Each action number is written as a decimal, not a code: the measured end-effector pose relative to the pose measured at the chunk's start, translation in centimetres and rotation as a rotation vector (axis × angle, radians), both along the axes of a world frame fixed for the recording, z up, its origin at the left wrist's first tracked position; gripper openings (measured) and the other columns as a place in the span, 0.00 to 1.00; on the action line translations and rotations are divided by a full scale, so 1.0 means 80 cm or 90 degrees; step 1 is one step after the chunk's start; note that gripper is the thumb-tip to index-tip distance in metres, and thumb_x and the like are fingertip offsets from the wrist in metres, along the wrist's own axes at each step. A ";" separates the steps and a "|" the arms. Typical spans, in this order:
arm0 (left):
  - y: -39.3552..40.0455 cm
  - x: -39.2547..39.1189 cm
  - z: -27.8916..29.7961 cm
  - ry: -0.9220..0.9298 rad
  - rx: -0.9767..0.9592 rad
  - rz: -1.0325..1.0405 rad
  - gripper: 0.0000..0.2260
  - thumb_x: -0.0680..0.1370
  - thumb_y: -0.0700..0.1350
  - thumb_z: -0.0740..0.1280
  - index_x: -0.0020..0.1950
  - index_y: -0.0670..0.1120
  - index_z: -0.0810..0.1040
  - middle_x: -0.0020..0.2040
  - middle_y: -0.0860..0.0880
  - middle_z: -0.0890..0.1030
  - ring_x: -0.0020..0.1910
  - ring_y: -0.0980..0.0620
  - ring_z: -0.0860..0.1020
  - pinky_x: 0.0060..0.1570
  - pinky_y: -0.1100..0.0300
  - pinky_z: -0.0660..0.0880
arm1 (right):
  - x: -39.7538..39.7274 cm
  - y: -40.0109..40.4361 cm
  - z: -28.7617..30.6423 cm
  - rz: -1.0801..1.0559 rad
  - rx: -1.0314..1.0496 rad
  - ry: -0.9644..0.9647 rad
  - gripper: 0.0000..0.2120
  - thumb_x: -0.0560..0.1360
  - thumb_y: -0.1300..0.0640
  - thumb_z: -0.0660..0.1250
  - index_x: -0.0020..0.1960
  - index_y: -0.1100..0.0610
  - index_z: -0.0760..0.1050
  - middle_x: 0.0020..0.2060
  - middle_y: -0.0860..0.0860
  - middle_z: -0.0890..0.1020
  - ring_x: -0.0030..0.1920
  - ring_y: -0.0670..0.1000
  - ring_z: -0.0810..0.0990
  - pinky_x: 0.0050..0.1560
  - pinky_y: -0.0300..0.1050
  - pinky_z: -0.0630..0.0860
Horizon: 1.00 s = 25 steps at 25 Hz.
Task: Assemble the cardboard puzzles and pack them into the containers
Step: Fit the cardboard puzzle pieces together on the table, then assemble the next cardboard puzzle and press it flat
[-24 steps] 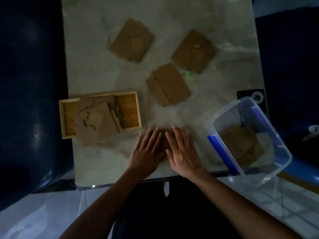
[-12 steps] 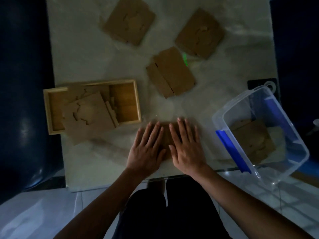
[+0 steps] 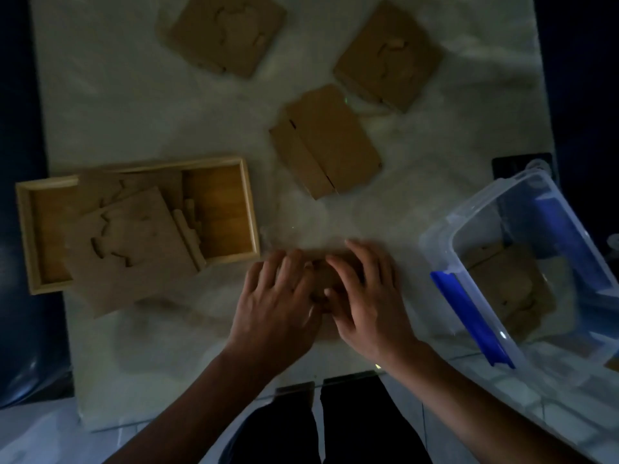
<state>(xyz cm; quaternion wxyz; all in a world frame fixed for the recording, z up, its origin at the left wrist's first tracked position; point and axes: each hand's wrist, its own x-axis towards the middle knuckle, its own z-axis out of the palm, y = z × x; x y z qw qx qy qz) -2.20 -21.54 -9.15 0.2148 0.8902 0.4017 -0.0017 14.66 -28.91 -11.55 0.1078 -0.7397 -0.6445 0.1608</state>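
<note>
A brown cardboard puzzle lies flat near the table's front edge, mostly hidden under both hands. My left hand sits on its left part with bent fingers curled over it. My right hand presses on its right part with spread, fairly straight fingers. The thumbs meet over the middle. A wooden tray at the left holds cardboard puzzles, one overhanging its front rim. A clear plastic bin at the right holds another cardboard puzzle.
Farther back on the pale table lie three more cardboard pieces: one at the back centre, one at the back right, and a folded one in the middle. A dark object sits behind the bin.
The view has moved closer to the table. My left hand's fingers have gone from flat to bent on the puzzle, and both thumbs have drawn in together.
</note>
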 end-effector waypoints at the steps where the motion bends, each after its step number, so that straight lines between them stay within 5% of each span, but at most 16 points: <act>1: 0.008 0.004 0.004 0.000 0.003 0.003 0.20 0.75 0.56 0.64 0.63 0.47 0.74 0.63 0.43 0.76 0.63 0.41 0.72 0.58 0.46 0.73 | 0.001 0.007 0.003 -0.010 0.010 0.007 0.18 0.79 0.49 0.64 0.67 0.53 0.75 0.70 0.59 0.71 0.68 0.61 0.70 0.68 0.58 0.67; 6: 0.047 0.018 0.023 0.010 0.008 -0.009 0.14 0.75 0.51 0.66 0.57 0.46 0.77 0.53 0.44 0.78 0.50 0.45 0.77 0.42 0.53 0.78 | 0.010 0.051 0.013 -0.038 0.049 0.041 0.15 0.76 0.51 0.66 0.60 0.56 0.76 0.60 0.57 0.74 0.63 0.57 0.70 0.56 0.56 0.76; 11: 0.137 0.026 0.021 0.022 0.099 0.002 0.22 0.75 0.41 0.70 0.68 0.42 0.72 0.67 0.39 0.75 0.65 0.39 0.75 0.56 0.45 0.76 | 0.031 0.117 0.012 -0.027 0.105 -0.021 0.23 0.78 0.46 0.64 0.69 0.56 0.72 0.69 0.61 0.70 0.71 0.61 0.68 0.65 0.59 0.72; 15: 0.187 0.039 0.006 0.068 0.111 -0.059 0.29 0.77 0.41 0.67 0.77 0.45 0.64 0.79 0.42 0.62 0.79 0.41 0.58 0.70 0.44 0.65 | 0.037 0.157 0.004 0.000 0.026 -0.100 0.35 0.80 0.38 0.58 0.79 0.58 0.59 0.80 0.62 0.58 0.80 0.63 0.53 0.74 0.64 0.61; 21: 0.205 0.044 -0.010 0.097 0.074 -0.105 0.29 0.77 0.50 0.56 0.79 0.47 0.61 0.81 0.45 0.57 0.80 0.44 0.54 0.72 0.44 0.61 | 0.031 0.167 -0.007 0.027 -0.024 -0.087 0.36 0.80 0.37 0.53 0.79 0.59 0.58 0.80 0.60 0.56 0.81 0.60 0.52 0.76 0.66 0.54; 25: 0.199 0.050 -0.013 0.092 0.062 -0.079 0.29 0.78 0.49 0.62 0.79 0.47 0.62 0.81 0.45 0.58 0.80 0.43 0.55 0.72 0.44 0.61 | 0.028 0.171 -0.001 0.006 -0.023 -0.064 0.34 0.80 0.37 0.55 0.77 0.59 0.63 0.79 0.60 0.60 0.80 0.60 0.55 0.76 0.66 0.56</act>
